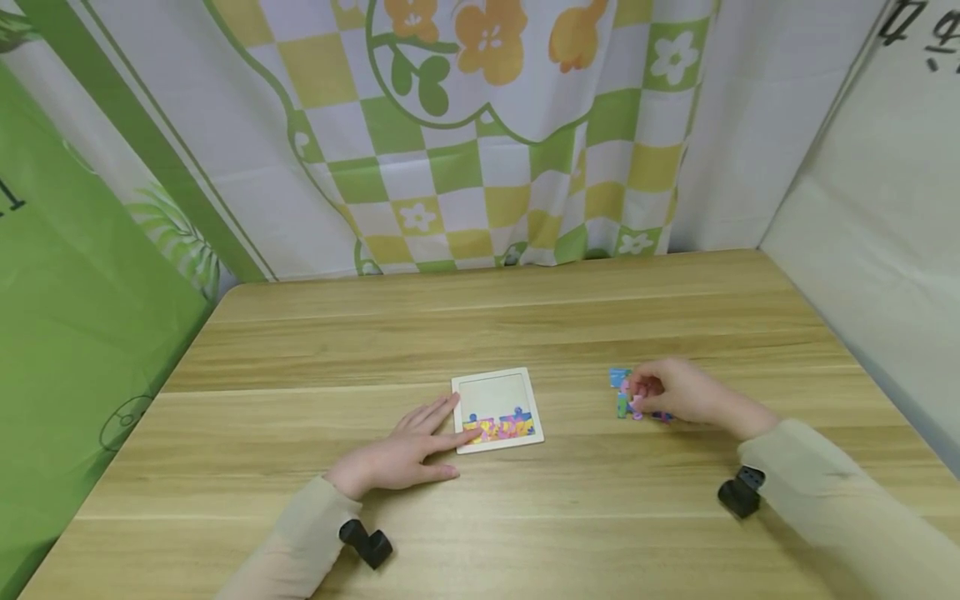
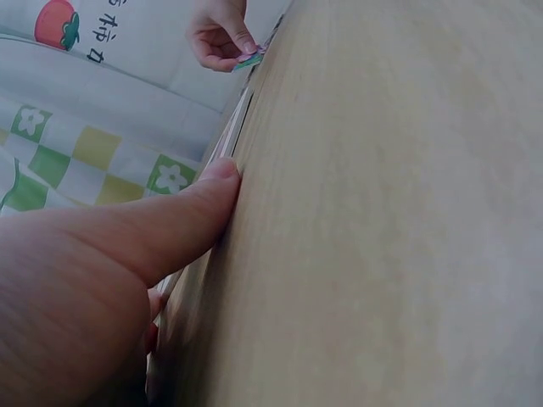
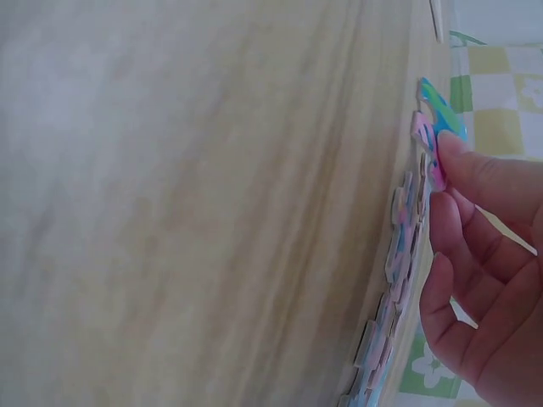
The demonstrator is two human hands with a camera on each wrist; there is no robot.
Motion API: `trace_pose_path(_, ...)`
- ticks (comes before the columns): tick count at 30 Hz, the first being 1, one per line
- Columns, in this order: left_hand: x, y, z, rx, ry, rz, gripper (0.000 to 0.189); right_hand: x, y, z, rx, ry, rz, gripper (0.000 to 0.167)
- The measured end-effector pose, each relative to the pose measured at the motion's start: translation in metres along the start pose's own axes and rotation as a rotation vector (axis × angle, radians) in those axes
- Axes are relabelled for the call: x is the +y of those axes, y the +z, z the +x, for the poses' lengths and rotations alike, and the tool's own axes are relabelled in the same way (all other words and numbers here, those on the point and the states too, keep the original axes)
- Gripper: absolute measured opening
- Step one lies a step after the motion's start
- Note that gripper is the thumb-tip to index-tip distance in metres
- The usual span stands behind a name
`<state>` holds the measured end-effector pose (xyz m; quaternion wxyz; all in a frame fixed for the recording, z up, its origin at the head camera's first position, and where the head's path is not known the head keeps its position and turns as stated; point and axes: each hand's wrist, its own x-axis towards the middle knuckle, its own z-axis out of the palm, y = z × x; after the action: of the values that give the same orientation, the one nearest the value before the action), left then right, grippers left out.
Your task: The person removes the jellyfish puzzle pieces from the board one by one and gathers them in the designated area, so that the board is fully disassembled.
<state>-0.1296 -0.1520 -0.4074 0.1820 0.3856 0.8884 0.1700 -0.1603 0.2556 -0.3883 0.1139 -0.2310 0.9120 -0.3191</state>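
A square white puzzle tray (image 1: 491, 394) lies on the table with a row of joined, colourful jigsaw pieces (image 1: 513, 427) along its near side. My left hand (image 1: 405, 454) rests spread over the tray's left edge, one fingertip on the pieces at the lower left corner and the thumb on the table. To the right, my right hand (image 1: 678, 392) is over a small group of loose jigsaw pieces (image 1: 622, 406). Between its thumb and fingers it pinches a jigsaw piece (image 3: 439, 110) in green, blue and pink, tilted up from the others.
The wooden table (image 1: 315, 333) carries the tray and the loose pieces (image 3: 399, 246), which lie close together in a low group. A patterned curtain (image 1: 465, 183) hangs behind the far edge. A black wrist camera (image 1: 365, 543) is strapped on the left sleeve, another (image 1: 741, 493) on the right.
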Motion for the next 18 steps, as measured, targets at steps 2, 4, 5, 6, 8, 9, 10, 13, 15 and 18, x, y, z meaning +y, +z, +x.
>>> trace_pose_path(2,0.0003,-0.0001,-0.0002,-0.003,-0.004,-0.005,0.055,-0.0001,0.0005,0.0004,0.004,-0.006,-0.031,0.01)
trace_pose_path(4,0.0,0.0,-0.0001,-0.004,-0.004,-0.007,0.055,-0.0012,0.0006,0.001,0.005,-0.012,-0.057,0.01)
trace_pose_path(5,0.0002,-0.0001,-0.0001,-0.005,-0.004,-0.007,0.055,-0.0019,0.0007,0.0013,0.003,-0.01,-0.067,0.009)
trace_pose_path(6,0.0002,0.0,0.0002,-0.006,-0.004,-0.008,0.055,-0.0027,0.0008,0.0017,0.003,-0.013,-0.079,0.009)
trace_pose_path(8,0.0004,-0.0002,0.0004,-0.005,-0.002,-0.006,0.055,-0.0044,0.0009,0.0023,0.0,-0.009,-0.093,0.01)
trace_pose_path(9,0.0002,0.0,0.0006,-0.004,0.0,-0.005,0.055,-0.0051,0.0009,0.0027,-0.001,-0.01,-0.097,0.009)
trace_pose_path(10,0.0003,0.0,0.0007,-0.005,-0.002,-0.006,0.055,-0.0054,0.0012,0.0031,-0.001,-0.008,-0.103,0.009)
trace_pose_path(13,0.0007,-0.0004,0.0005,-0.006,-0.007,-0.007,0.055,-0.0064,0.0017,0.0038,-0.001,-0.004,-0.119,0.009)
trace_pose_path(15,0.0009,-0.0005,0.0004,-0.008,-0.009,-0.007,0.055,-0.007,0.0018,0.0039,-0.004,-0.004,-0.127,0.009)
trace_pose_path(18,0.0014,-0.0008,0.0005,-0.011,-0.013,-0.008,0.055,-0.0071,0.0022,0.0037,-0.004,-0.004,-0.134,0.009)
